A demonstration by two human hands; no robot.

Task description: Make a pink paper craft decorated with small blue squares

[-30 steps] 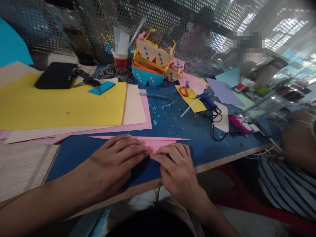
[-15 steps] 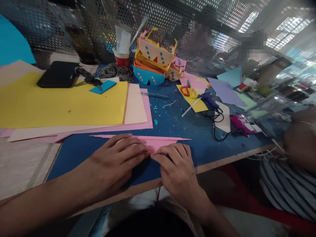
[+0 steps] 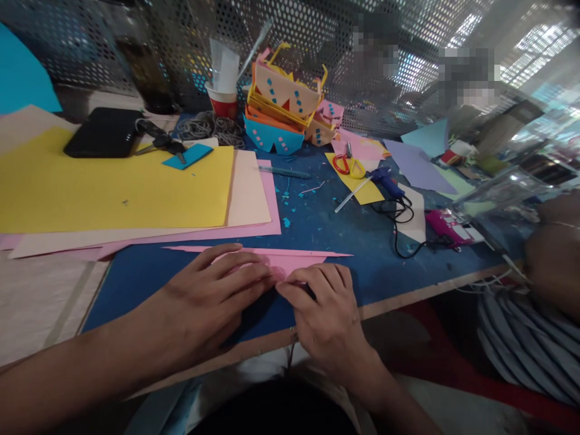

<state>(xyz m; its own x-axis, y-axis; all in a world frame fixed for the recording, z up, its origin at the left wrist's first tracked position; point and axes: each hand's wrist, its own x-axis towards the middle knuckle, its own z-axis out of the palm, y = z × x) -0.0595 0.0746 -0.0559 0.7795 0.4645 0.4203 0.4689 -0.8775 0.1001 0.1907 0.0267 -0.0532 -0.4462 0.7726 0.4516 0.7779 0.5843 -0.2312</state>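
Note:
A folded pink paper piece (image 3: 290,261) with long pointed ends lies on the blue table top (image 3: 335,235) near its front edge. My left hand (image 3: 212,296) lies flat on the paper's left half, fingers stretched out and pressing down. My right hand (image 3: 324,314) is curled, with its fingertips pinched on the paper's lower fold at the middle. The two hands almost touch at the fingertips. Most of the paper's lower part is hidden under them.
A stack of yellow, peach and pink sheets (image 3: 136,193) lies at the left, with a black case (image 3: 104,132) and keys behind. Finished paper crafts (image 3: 281,109), scissors (image 3: 347,164), a blue glue gun (image 3: 385,181) with cable, and another person's arm (image 3: 553,254) at the right.
Nothing has visibly moved on the table; my hands stay on the pink paper. Only the camera has shifted slightly.

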